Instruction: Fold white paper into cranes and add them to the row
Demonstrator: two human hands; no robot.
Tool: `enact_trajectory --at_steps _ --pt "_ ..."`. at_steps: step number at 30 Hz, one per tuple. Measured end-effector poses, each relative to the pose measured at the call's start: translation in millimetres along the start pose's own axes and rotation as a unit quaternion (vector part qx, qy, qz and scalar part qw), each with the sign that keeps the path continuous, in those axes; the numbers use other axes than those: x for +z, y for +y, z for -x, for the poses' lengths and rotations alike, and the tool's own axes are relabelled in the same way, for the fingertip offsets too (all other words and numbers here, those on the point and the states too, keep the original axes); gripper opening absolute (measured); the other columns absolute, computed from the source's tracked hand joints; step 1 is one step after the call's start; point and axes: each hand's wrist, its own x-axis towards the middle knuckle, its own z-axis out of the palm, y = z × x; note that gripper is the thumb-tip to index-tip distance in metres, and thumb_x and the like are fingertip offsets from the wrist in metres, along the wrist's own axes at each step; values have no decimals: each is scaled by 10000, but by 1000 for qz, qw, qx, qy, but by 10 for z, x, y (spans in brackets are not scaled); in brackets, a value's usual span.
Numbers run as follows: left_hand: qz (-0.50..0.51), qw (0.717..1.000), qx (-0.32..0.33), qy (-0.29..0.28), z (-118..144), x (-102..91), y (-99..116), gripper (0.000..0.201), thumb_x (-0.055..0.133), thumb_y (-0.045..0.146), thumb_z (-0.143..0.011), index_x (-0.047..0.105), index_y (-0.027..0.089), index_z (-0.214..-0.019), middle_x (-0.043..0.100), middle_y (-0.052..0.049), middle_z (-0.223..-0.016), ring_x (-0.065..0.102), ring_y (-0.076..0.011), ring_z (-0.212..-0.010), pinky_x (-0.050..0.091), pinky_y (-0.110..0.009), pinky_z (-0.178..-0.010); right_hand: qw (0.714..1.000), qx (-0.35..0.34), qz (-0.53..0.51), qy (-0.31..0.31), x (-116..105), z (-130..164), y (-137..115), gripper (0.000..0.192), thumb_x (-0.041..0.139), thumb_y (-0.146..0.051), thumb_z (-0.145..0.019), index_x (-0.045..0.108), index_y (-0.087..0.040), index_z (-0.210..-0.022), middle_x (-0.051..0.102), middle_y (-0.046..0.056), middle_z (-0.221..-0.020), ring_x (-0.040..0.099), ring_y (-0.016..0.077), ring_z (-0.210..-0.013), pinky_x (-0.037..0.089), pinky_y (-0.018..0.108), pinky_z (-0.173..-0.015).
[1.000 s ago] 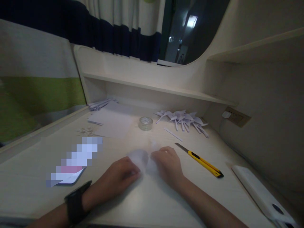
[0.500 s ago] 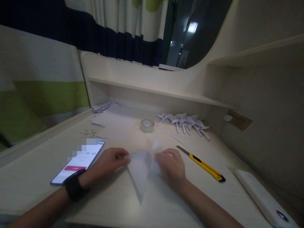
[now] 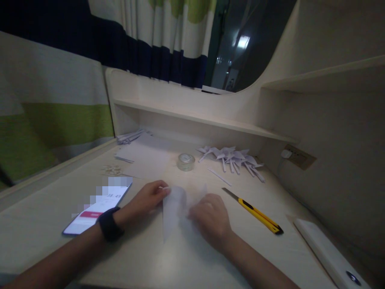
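Seen from where I sit, through the head camera, the pale desk point(image 3: 135, 261) fills most of my view, with a striped curtain point(image 3: 60, 80) hanging at its left. A long white object point(image 3: 327, 253) lies along the right side. Plain white sheets point(image 3: 150, 154) are spread at the back left, and a cluster of paper pinwheels point(image 3: 228, 154) lies at the back right. Left of my hands, a lit phone point(image 3: 99, 210) lies near the dark wristband.

My left hand point(image 3: 150, 196) has its grip closed, thumb and fingers pinching the upper left edge of a curled paper piece point(image 3: 174, 204) at front centre. My right hand point(image 3: 210, 218) sits at that paper's right side, fingers bent; blur keeps me from telling whether its grip is closed. Right of it lies a yellow cutter knife point(image 3: 252, 210). Beyond the hands are a tape roll point(image 3: 185, 161) and a thin paper strip point(image 3: 219, 176); small white bits point(image 3: 111, 169) lie behind the phone.
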Motion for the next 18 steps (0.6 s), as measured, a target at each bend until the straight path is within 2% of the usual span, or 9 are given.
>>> enact_trajectory --at_steps 4,9,11,15,18 --pt "111 993 -29 -12 -82 107 -42 341 522 506 -805 533 165 -820 563 -1 -667 527 -143 -578 387 -236 -519 998 65 -10 -17 74 52 51 67 579 -235 -847 630 -190 -845 632 32 -664 537 180 -729 427 345 -697" --pt "150 988 -34 20 -174 234 -74 325 572 479 -786 537 157 -812 570 -6 -679 526 -137 -581 387 -238 -514 987 103 -11 -121 127 109 98 136 572 -218 -828 641 -191 -942 644 43 -710 524 193 -751 417 348 -712" --pt "174 983 -48 26 -199 274 -82 339 575 487 -787 544 152 -837 584 -14 -695 541 -141 -589 396 -242 -519 983 117 -7 -144 127 104 109 184 593 -202 -806 641 -198 -984 640 39 -713 518 194 -755 422 336 -706" --pt "226 971 -72 -31 -217 321 -81 393 555 507 -814 558 135 -940 645 -68 -815 607 -169 -669 440 -263 -563 978 153 -17 -145 104 83 131 308 631 -175 -770 611 -196 -1077 646 40 -757 521 192 -757 442 314 -671" --pt "246 965 -53 -76 -204 331 -58 386 610 459 -795 576 128 -991 675 -100 -920 642 -198 -767 479 -294 -651 972 190 -41 -133 97 87 152 347 654 -160 -750 604 -209 -1090 650 38 -788 534 191 -774 453 304 -661"
